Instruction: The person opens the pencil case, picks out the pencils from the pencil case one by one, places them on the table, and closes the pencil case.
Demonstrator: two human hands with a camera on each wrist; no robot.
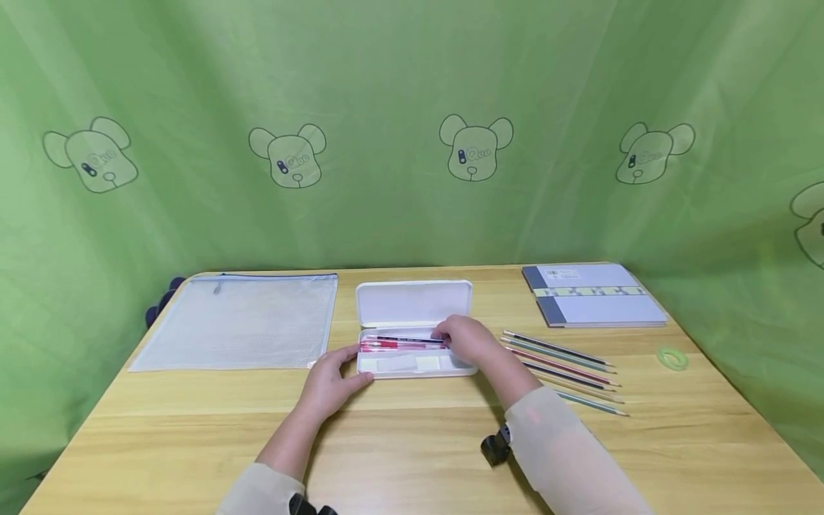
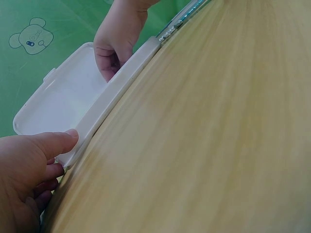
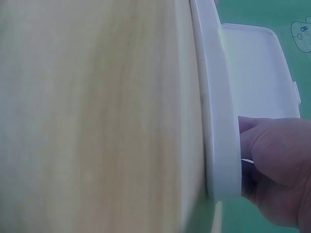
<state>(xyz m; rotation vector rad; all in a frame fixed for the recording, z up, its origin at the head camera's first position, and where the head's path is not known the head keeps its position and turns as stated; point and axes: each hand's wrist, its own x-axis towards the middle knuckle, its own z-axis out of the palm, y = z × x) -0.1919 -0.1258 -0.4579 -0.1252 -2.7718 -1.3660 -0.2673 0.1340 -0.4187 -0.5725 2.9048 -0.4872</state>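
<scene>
A white pencil case (image 1: pixel 415 373) lies with its lid (image 1: pixel 412 304) raised, holding red pens (image 1: pixel 386 345) and a dark pencil (image 1: pixel 402 338). My left hand (image 1: pixel 328 386) grips the case's left end, thumb on the front corner and fingers around the side; the left wrist view shows this hand (image 2: pixel 29 179) up close. At the other end my right hand (image 1: pixel 470 338) reaches in with curled fingers, pinching the right end of the dark pencil. In the right wrist view the case wall (image 3: pixel 223 121) hides the fingertips of that hand (image 3: pixel 282 165).
Several pencils (image 1: pixel 566 365) lie fanned out right of the case. Farther right are a green ring (image 1: pixel 672 358) and, behind it, a notebook (image 1: pixel 599 297). A mesh zip pouch (image 1: pixel 244 322) lies on the left of the wooden table (image 1: pixel 399 443). A green curtain (image 1: pixel 386 222) hangs behind.
</scene>
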